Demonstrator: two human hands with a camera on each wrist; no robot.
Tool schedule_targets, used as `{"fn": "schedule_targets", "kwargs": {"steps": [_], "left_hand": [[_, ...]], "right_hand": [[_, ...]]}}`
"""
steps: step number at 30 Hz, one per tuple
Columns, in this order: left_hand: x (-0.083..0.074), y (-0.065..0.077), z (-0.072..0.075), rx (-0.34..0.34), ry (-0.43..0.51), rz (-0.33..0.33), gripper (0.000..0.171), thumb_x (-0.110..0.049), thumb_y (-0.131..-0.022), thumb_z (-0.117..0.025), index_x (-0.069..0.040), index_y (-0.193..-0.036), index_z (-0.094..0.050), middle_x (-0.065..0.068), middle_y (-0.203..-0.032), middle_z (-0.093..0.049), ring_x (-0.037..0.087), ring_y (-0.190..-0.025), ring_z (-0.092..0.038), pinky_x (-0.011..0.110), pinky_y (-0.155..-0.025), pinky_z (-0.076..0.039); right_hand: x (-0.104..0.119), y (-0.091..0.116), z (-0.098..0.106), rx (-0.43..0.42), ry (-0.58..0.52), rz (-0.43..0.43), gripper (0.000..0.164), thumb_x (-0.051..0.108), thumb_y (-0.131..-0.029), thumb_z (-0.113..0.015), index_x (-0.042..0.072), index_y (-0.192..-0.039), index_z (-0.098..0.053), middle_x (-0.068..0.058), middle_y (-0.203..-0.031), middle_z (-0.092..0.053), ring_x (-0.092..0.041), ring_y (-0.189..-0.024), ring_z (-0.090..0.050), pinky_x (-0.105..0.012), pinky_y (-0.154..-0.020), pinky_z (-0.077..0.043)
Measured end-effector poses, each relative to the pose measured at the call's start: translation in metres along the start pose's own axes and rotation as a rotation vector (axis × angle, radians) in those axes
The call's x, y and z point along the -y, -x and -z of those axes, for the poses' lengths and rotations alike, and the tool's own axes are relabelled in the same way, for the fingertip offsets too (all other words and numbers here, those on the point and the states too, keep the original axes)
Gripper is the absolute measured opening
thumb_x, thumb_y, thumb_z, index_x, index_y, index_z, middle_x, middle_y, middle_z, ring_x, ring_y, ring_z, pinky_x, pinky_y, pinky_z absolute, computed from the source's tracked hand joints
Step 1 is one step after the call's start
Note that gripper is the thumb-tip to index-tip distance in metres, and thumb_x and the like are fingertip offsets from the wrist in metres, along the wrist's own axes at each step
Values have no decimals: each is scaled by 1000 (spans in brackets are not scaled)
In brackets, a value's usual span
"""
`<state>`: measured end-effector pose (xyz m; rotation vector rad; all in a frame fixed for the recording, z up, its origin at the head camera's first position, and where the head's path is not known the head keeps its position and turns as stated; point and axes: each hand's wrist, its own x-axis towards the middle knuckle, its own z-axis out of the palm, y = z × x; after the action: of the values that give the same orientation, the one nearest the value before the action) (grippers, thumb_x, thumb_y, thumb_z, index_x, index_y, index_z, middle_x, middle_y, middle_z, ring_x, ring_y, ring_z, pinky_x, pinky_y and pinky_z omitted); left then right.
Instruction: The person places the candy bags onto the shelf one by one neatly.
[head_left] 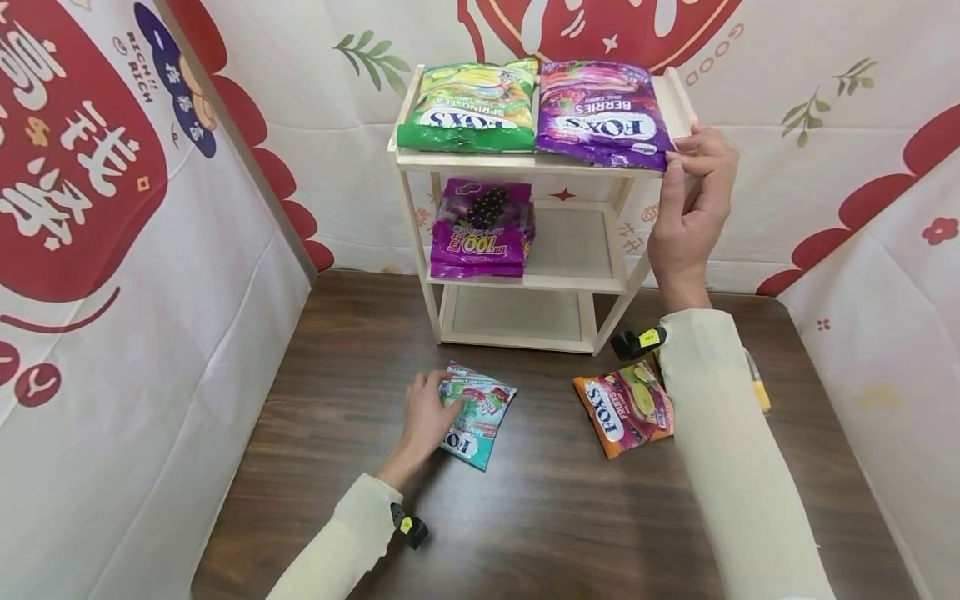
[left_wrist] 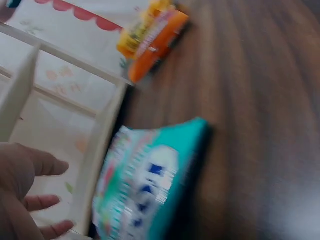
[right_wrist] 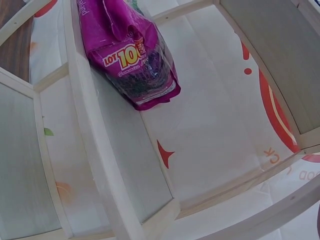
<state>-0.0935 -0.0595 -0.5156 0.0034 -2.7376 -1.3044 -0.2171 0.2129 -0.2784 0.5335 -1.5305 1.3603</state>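
My left hand [head_left: 427, 414] reaches over the left side of a teal Fox's mint candy bag [head_left: 480, 429] lying on the table. In the left wrist view its fingers [left_wrist: 42, 202] are spread, with the teal bag beside them. Up at the shelf's top right corner, my right hand [head_left: 693, 208] pinches the front corner of a purple Fox's Berries candy bag [head_left: 600, 104] between thumb and fingers. That bag lies flat on the top board, next to a green and yellow Fox's candy bag [head_left: 472, 104]. The right wrist view does not show the right hand.
The pale wooden three-tier shelf [head_left: 525, 282] stands at the table's back. On its middle board sits a magenta Lot 100 candy bag [head_left: 480, 229], at the left. An orange Fox's Fruits bag [head_left: 626, 408] lies on the table [head_left: 555, 533] by my right sleeve. Printed cloth surrounds the table.
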Motion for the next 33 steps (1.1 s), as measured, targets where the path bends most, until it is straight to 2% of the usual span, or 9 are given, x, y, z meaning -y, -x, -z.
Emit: {"fn": "schedule_targets", "kwargs": {"steps": [3, 7, 10, 16, 22, 27, 33], "left_hand": [[12, 5, -4, 27, -32, 44, 43, -16, -77, -77, -1, -115, -62, 19, -111, -54, 35, -100, -49, 47, -81, -43], [24, 11, -9, 16, -42, 103, 41, -14, -78, -76, -3, -115, -62, 18, -113, -53, 33, -100, -49, 46, -79, -45], [29, 13, -12, 17, -48, 127, 42, -12, -77, -76, -3, -115, -62, 17, -108, -52, 31, -95, -51, 45, -75, -46], [31, 17, -18, 36, -20, 151, 46, -9, -75, -77, -3, -117, -60, 16, -108, -51, 27, -90, -53, 41, -73, -48], [25, 23, -27, 50, 19, 122, 42, -6, -75, -78, -2, -114, -62, 18, -112, -50, 30, -97, -54, 43, -79, -49], [19, 30, -36, 42, 52, 83, 38, 0, -74, -77, -2, -109, -62, 16, -111, -48, 30, -98, -55, 42, -82, -50], [19, 34, -46, 63, 52, 31, 39, 2, -77, -74, -3, -114, -60, 15, -115, -46, 24, -89, -53, 36, -75, -49]], "right_hand": [[0, -1, 1, -2, 5, 4, 8, 4, -88, -49, 1, -90, -56, -9, -108, -55, -27, -123, -41, -39, -110, -28], [0, 0, -1, 3, 6, 4, 9, 4, -88, -49, -2, -90, -55, -9, -108, -55, -28, -123, -41, -39, -110, -28], [-1, 1, -2, 4, 0, 1, 8, 3, -88, -49, 3, -90, -56, -8, -108, -54, -28, -123, -41, -39, -110, -29], [-1, 1, -1, -6, -11, -3, 9, 1, -87, -48, 0, -90, -56, -7, -107, -54, -28, -123, -42, -39, -109, -30], [1, 0, -1, -5, 8, -2, 9, 0, -88, -47, 2, -90, -56, -5, -107, -54, -27, -123, -41, -38, -110, -28], [1, -1, -2, -13, 2, -5, 8, -1, -88, -47, -3, -89, -55, -8, -107, -54, -26, -122, -41, -38, -110, -28], [0, 0, -3, -18, 3, -7, 8, -1, -88, -47, -3, -89, -55, -8, -107, -55, -26, -122, -42, -38, -110, -29]]}}
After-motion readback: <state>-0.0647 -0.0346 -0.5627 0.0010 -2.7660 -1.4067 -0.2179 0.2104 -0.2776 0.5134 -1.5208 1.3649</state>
